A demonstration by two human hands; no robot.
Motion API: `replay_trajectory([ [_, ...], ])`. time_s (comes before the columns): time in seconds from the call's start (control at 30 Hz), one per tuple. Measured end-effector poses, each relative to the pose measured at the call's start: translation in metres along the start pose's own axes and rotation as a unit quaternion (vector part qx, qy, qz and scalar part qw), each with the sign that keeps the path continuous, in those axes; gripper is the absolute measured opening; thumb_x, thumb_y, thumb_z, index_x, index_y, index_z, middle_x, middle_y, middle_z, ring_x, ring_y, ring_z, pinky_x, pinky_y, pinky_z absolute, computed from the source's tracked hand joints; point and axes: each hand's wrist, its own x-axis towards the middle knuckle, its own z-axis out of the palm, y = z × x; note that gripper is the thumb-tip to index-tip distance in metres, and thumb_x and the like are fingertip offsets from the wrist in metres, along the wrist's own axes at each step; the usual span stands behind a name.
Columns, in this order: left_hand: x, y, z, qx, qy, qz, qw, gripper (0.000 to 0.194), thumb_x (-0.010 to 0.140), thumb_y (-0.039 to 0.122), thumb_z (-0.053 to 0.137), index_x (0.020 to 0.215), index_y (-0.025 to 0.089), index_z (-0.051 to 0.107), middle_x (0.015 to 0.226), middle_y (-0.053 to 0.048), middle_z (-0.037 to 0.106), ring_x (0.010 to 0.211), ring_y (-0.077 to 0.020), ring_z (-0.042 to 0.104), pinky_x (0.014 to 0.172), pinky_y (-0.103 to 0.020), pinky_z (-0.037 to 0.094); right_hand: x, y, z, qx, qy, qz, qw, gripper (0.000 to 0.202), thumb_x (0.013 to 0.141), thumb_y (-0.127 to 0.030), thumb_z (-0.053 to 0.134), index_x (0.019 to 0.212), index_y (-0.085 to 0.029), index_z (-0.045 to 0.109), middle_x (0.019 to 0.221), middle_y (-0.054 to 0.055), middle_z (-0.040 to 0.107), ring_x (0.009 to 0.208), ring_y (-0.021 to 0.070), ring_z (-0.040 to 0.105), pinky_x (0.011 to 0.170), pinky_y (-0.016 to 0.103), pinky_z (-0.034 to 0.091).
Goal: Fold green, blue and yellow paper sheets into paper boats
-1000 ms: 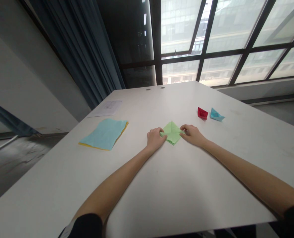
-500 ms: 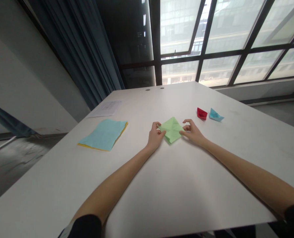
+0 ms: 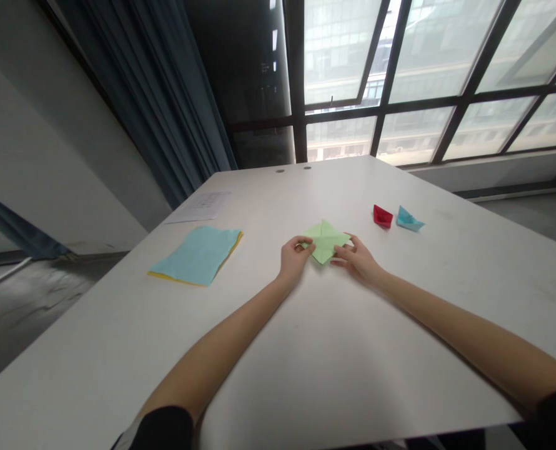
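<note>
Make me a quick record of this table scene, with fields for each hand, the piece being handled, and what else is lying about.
Left hand: pinching the left corner of the folded light-green paper diamond
Right hand: at the diamond's right edge; firmness of grip unclear
Right side: red boat-shaped folded paper beside light-blue boat-shaped folded paper
Left side: flat light-blue sheet over yellow sheet; white printed page farther back
Surface: white tabletop
</note>
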Motion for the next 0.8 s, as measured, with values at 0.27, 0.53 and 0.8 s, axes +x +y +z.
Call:
replay_trajectory([
  [0.27, -0.01, 0.001, 0.008, 0.062, 0.017, 0.024, 0.998, 0.023, 0.067, 0.026, 0.065, 0.087, 0.014, 0.064, 0.058, 0.003, 0.051, 0.052, -0.0069, 0.044, 0.054, -0.02, 0.039, -0.006, 0.011, 0.013, -0.049, 0.016, -0.046, 0.998, 0.084, 0.054, -0.024, 0.076, 0.116, -0.033, 0.021, 0.092, -0.001, 0.063, 0.079, 0.0168, 0.062, 0.067, 0.033, 0.05],
  [0.53, -0.015, 0.006, 0.011, 0.189, -0.034, 0.019, 0.981, 0.036, 0.066, 0.035, 0.068, 0.1, 0.023, 0.064, 0.13, -0.009, 0.027, 0.117, -0.0261, 0.035, 0.088, -0.036, 0.041, -0.003, 0.006, 0.003, -0.3, 0.121, -0.251, 0.912, 0.067, 0.065, -0.024, 0.064, 0.119, -0.026, 0.026, 0.065, -0.006, 0.059, 0.056, 0.0133, 0.054, 0.059, 0.029, 0.047],
  [0.8, -0.018, 0.016, 0.012, 0.016, -0.199, -0.006, 0.98, 0.05, 0.066, 0.048, 0.065, 0.102, 0.014, 0.058, 0.112, -0.012, 0.053, 0.103, -0.0234, 0.05, 0.086, -0.035, 0.042, -0.002, -0.005, -0.017, -0.588, 0.013, -0.455, 0.669, 0.01, 0.075, -0.016, 0.053, 0.083, -0.02, 0.058, 0.08, 0.004, 0.062, 0.076, 0.0171, 0.056, 0.069, 0.03, 0.046],
])
